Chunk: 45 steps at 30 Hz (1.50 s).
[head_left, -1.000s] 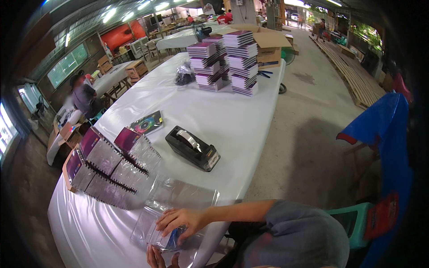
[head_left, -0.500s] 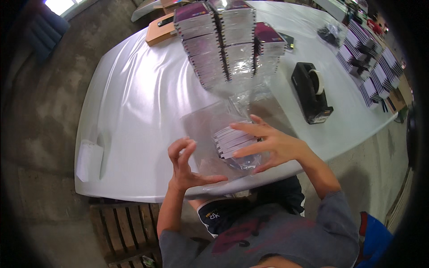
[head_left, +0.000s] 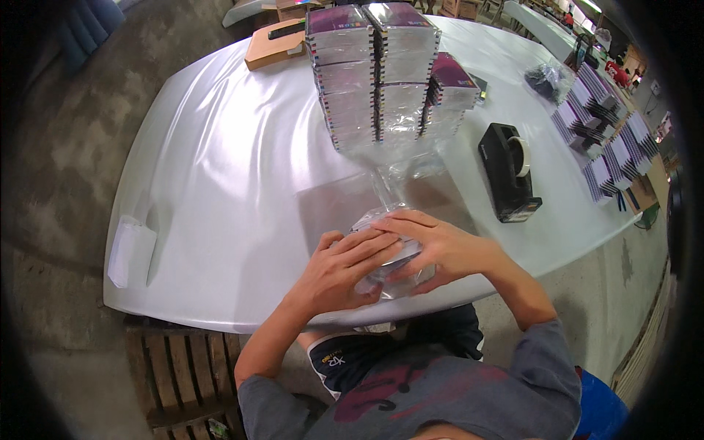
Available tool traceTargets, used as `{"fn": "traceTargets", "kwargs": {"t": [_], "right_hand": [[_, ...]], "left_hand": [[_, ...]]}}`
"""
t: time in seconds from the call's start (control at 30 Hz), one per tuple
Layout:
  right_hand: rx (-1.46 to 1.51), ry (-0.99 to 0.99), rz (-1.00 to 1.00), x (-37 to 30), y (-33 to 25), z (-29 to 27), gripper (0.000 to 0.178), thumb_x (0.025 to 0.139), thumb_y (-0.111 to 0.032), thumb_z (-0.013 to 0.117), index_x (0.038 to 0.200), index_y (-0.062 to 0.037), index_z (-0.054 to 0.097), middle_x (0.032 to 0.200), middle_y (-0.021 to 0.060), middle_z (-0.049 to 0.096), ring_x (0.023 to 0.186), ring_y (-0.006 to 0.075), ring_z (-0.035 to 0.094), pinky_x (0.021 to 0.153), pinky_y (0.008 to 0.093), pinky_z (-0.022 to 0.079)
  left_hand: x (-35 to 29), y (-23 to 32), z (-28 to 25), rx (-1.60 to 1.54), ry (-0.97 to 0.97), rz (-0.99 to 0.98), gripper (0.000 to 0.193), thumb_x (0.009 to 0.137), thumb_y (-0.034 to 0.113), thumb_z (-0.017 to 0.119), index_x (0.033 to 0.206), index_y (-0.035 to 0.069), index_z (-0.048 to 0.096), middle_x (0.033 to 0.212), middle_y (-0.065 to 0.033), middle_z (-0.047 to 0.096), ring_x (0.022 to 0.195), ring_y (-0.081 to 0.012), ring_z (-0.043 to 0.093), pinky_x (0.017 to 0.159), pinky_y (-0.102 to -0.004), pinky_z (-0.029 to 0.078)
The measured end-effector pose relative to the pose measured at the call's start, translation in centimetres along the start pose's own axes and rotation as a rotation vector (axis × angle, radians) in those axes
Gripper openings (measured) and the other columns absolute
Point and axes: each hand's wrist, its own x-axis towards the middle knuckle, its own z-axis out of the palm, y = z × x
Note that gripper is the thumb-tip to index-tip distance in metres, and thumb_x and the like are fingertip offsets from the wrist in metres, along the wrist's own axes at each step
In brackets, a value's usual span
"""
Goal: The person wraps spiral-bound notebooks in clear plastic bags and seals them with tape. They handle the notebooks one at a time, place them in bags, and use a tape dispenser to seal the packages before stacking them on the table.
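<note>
A white-covered table [head_left: 220, 169] stands on a bare concrete floor [head_left: 66, 147], wooden pallet [head_left: 176, 374] beneath.

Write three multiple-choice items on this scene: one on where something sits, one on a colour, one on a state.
1. Where is the tape dispenser?
A. Left of the hands
B. Right of the hands, further up the table
C. On the floor

2. What colour is the tape dispenser?
A. Black
B. Red
C. Yellow

3. What are the two hands doing?
A. Both lie flat on the table, apart
B. Both press on one clear-wrapped pack
C. One lifts the dispenser

Answers:
1. B: it stands on the white cloth, to the right, beyond the right hand.
2. A: its body is black with a pale tape roll.
3. B: the left hand and the right hand meet on top of the pack at the near table edge.
</note>
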Motion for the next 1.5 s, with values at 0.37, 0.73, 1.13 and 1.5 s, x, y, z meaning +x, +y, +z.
{"fn": "traceTargets", "kwargs": {"t": [0.37, 0.73, 1.13, 1.5], "right_hand": [[0.512, 0.031, 0.387, 0.8, 5.4, -2.1, 0.029, 0.082, -0.019, 0.063, 0.103, 0.0006, 0.066, 0.100, 0.0139, 0.067, 0.090, 0.0197, 0.063, 0.080, 0.0304, 0.048], [0.294, 0.980, 0.505, -3.6, 2.2, -5.0, 0.031, 0.078, -0.023, 0.071, 0.105, -0.0088, 0.065, 0.106, 0.0095, 0.063, 0.093, 0.0170, 0.060, 0.074, 0.0306, 0.050], [0.293, 0.817, 1.370, -23.0, 4.6, -1.3, 0.054, 0.082, -0.056, 0.059, 0.106, -0.0076, 0.060, 0.093, 0.0149, 0.062, 0.090, 0.0306, 0.059, 0.080, 0.0390, 0.046], [0.606, 0.952, 1.415, -19.7, 5.5, -3.6, 0.038, 0.080, -0.046, 0.067, 0.096, -0.0120, 0.062, 0.085, -0.0004, 0.060, 0.072, 0.0132, 0.049, 0.062, 0.0321, 0.040]], "left_hand": [[1.4, 1.3, -0.7, 0.079, -0.112, 0.003, 0.073, 0.058, 0.020, 0.076, 0.127, 0.022, 0.053, 0.134, 0.0048, 0.050, 0.122, -0.0121, 0.048, 0.091, -0.0447, 0.026], [1.5, 0.5, -0.8, 0.024, -0.150, 0.082, 0.079, 0.056, 0.026, 0.076, 0.129, 0.014, 0.051, 0.136, -0.0133, 0.047, 0.128, -0.0287, 0.041, 0.102, -0.0481, 0.024], [1.4, 0.5, -1.8, 0.102, -0.266, 0.047, 0.090, 0.048, 0.023, 0.083, 0.131, 0.023, 0.048, 0.149, -0.0077, 0.032, 0.137, -0.0267, 0.029, 0.102, -0.0601, 0.015], [1.2, 0.5, -1.7, 0.131, -0.213, 0.079, 0.089, 0.048, 0.021, 0.083, 0.131, 0.023, 0.049, 0.148, -0.0081, 0.033, 0.135, -0.0285, 0.032, 0.101, -0.0629, 0.016]]}}
